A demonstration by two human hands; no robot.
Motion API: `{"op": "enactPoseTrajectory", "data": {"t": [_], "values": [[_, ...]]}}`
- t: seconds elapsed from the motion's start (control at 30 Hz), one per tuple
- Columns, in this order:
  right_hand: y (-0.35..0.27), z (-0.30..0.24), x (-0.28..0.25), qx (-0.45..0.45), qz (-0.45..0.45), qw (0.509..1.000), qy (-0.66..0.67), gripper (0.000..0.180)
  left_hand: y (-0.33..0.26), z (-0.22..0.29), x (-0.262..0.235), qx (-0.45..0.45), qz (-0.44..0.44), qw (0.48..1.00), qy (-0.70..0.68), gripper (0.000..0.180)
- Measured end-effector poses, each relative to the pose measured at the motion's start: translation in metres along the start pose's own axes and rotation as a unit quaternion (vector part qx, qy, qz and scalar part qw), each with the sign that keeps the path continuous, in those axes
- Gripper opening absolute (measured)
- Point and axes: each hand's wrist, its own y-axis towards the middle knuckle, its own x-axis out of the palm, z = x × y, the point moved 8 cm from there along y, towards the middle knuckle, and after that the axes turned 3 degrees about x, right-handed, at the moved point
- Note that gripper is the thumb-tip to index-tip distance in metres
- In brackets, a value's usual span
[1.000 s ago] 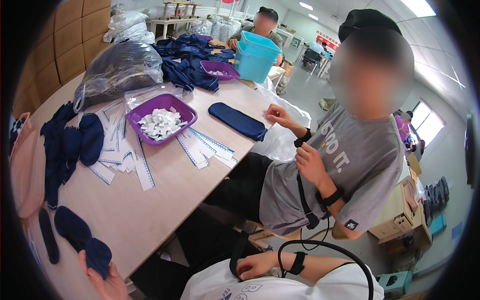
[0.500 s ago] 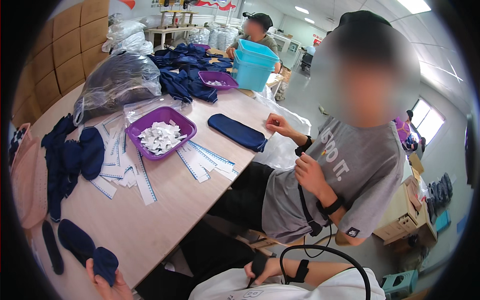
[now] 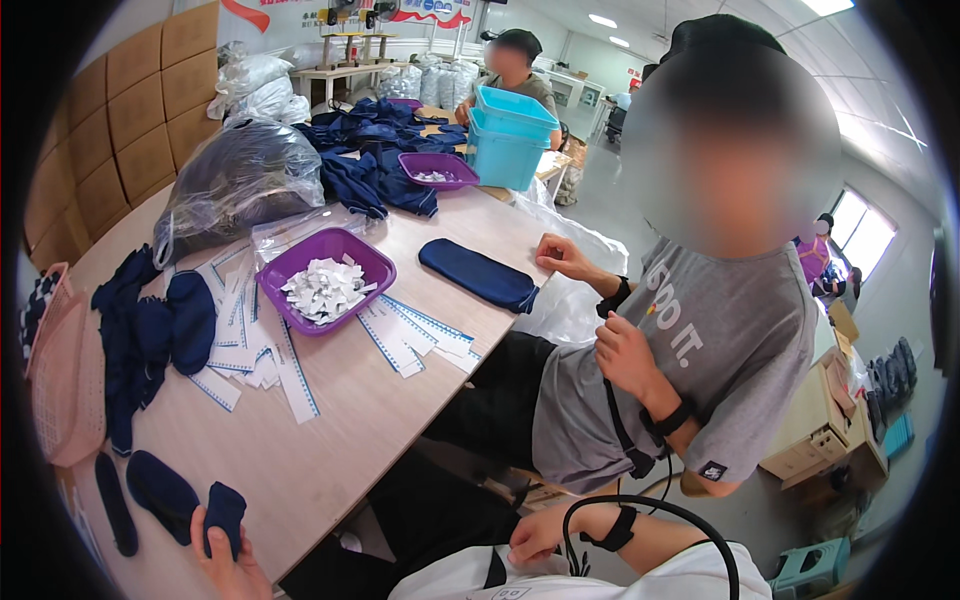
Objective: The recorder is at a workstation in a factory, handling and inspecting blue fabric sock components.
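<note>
My left hand (image 3: pixel 232 572), at the lower left by the table's near edge, is closed on a small folded navy cloth piece (image 3: pixel 224 518), thumb in front of it. Beside it on the table lie a navy oval cloth piece (image 3: pixel 160 490) and a narrow dark strip (image 3: pixel 116 505). My right hand (image 3: pixel 540 534) is low in front of me near my lap, its fingers curled together. A dark piece (image 3: pixel 497 568) shows just below those fingers; whether they grip it is hidden. Rumpled navy cloth (image 3: pixel 130 330) lies farther up the table's left side.
A purple tray (image 3: pixel 380 265) of white paper bits stands among ruler-like paper strips (image 3: pixel 295 385). A long navy pouch (image 3: pixel 478 273) lies near a co-worker's hand (image 3: pixel 565 258). Behind are a plastic-wrapped bundle (image 3: pixel 245 185) and blue bins (image 3: pixel 510 150); a pink basket (image 3: pixel 75 390) is at left.
My left hand has risen slightly and turned the small navy cloth piece more upright. My right hand has shifted a little right, and the dark piece by its fingers now shows lower.
</note>
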Motion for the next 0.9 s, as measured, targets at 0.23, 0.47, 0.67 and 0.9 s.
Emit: {"op": "enactPoseTrajectory", "data": {"t": [0.23, 0.47, 0.67, 0.9], "values": [[-0.022, -0.056, -0.035, -0.215, 0.129, 0.968, -0.010, 0.029, 0.008, -0.011, 0.001, 0.070, -0.034, 0.993, 0.084, 0.021], [-0.013, -0.066, -0.033, -0.281, 0.099, 0.955, 0.015, 0.018, 0.007, 0.004, 0.011, 0.079, -0.049, 0.974, 0.205, 0.024], [-0.019, -0.064, -0.052, -0.335, 0.175, 0.923, 0.065, 0.019, 0.003, 0.016, 0.017, -0.118, 0.037, 0.991, 0.046, 0.022], [-0.015, -0.071, -0.054, -0.347, 0.156, 0.922, 0.071, 0.019, 0.010, 0.017, 0.014, 0.129, -0.005, 0.977, 0.171, 0.025]]}}
